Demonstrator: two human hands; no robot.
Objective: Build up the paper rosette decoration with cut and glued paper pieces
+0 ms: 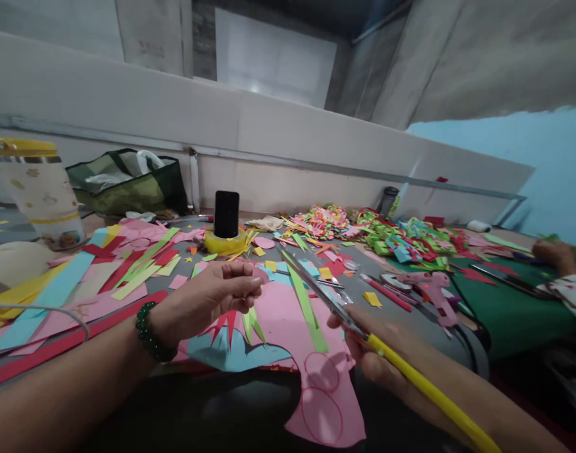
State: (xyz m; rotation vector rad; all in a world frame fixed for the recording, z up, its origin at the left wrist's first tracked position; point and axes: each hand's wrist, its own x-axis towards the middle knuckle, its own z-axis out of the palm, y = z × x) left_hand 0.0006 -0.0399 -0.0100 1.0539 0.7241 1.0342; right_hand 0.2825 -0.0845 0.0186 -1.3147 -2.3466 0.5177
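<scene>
My left hand (217, 292), with a green bead bracelet (149, 330) at the wrist, is pinched shut on a small pink paper piece I can barely make out at the fingertips. My right hand (377, 346) grips scissors (326, 296) with yellow handles, their blades pointing up and left over the paper. Below both hands lies a pink paper sheet (316, 390) with circles drawn on it, plus a blue cut shape (231, 355) and green strips (307, 308).
Coloured paper strips and scraps cover the table (127, 270). A phone (226, 214) stands in a yellow tape roll (224, 244). A pink glue gun (432, 289) lies on the right, a green bag (127, 182) at back left. Another person's hand (556, 255) rests at far right.
</scene>
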